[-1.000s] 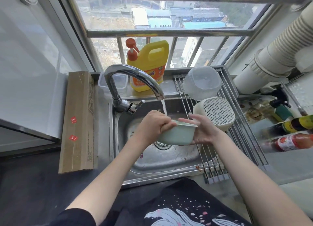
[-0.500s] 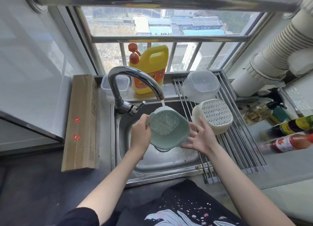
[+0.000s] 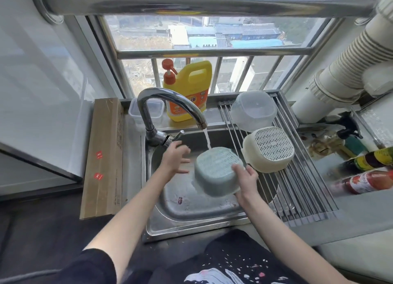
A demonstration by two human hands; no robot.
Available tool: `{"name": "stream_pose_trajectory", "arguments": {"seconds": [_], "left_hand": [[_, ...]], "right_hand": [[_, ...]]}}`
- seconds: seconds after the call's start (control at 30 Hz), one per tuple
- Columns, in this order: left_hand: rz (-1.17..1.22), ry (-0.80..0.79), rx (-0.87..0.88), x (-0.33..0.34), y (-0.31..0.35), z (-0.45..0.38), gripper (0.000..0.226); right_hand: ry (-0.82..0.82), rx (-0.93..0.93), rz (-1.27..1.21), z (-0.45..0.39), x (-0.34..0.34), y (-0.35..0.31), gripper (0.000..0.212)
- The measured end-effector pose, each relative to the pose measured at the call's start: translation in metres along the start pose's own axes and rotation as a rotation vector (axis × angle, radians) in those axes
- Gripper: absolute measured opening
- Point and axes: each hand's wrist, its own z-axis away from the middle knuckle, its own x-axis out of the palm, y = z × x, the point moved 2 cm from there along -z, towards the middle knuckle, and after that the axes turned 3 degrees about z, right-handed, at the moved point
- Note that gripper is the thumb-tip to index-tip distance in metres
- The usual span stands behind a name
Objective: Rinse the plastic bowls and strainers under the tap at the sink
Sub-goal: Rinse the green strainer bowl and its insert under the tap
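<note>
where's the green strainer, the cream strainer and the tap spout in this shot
green strainer (image 3: 217,166), head view, on its perforated base
cream strainer (image 3: 273,144), head view, on its upturned grid base
tap spout (image 3: 192,110), head view, on the curved chrome neck

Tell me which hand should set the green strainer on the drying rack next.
The right hand. It already grips the green strainer at its rim, and the drying rack lies directly on that side, beside the cream strainer. The left hand is open, off the strainer, near the tap.
</note>
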Motion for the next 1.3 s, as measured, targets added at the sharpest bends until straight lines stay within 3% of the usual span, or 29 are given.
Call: {"name": "stream_pose_trajectory", "arguments": {"seconds": [0.07,0.13,0.2,0.27,0.37,0.53,0.63,0.73,0.83,0.9,0.97,1.13,1.23,1.3], "left_hand": [[0.428,-0.06,-0.241,0.005,0.02,-0.007,0.047],[0.848,-0.108,-0.358,0.008,0.037,-0.024,0.058],[1.213,-0.027,-0.45,0.006,0.047,-0.044,0.051],[1.31,0.12,-0.559,0.001,0.052,-0.057,0.036],[1.373,0.242,-0.707,-0.008,0.064,-0.059,0.031],[1.584,0.278,-0.775,-0.031,0.085,-0.063,0.031],[1.525,0.213,-0.727,-0.029,0.082,-0.06,0.031],[1.38,0.049,-0.661,-0.026,0.071,-0.053,0.031],[1.137,-0.142,-0.568,-0.027,0.056,-0.041,0.044],[0.862,-0.159,-0.486,-0.028,0.045,-0.032,0.046],[0.618,-0.121,-0.426,-0.03,0.032,-0.024,0.043],[0.388,-0.066,-0.451,-0.031,-0.002,-0.008,0.034],[0.248,-0.042,-0.443,-0.026,-0.014,-0.001,0.023],[0.159,-0.047,-0.429,-0.022,-0.019,0.003,0.017]], "right_hand": [[0.005,-0.302,0.307,0.009,0.003,0.0,0.085],[-0.041,-0.584,0.552,0.017,0.008,0.005,0.092],[-0.098,-0.783,0.801,0.019,0.011,0.013,0.094],[-0.166,-0.854,0.966,0.02,0.012,0.019,0.092],[-0.216,-0.879,1.023,0.022,0.009,0.025,0.089],[-0.284,-0.854,1.051,0.016,0.005,0.032,0.089],[-0.26,-0.773,1.085,0.014,0.006,0.029,0.095],[-0.219,-0.681,1.312,0.013,0.009,0.016,0.101],[-0.262,-0.666,1.611,0.01,0.011,0.004,0.108],[-0.302,-0.656,1.715,0.007,0.011,0.001,0.106],[-0.359,-0.7,1.684,0.008,0.007,-0.003,0.098],[-0.383,-1.069,1.156,0.033,-0.009,-0.012,0.094],[-0.396,-0.967,1.363,0.031,-0.009,0.002,0.105],[-0.4,-0.966,1.459,0.03,-0.007,0.011,0.102]]}}
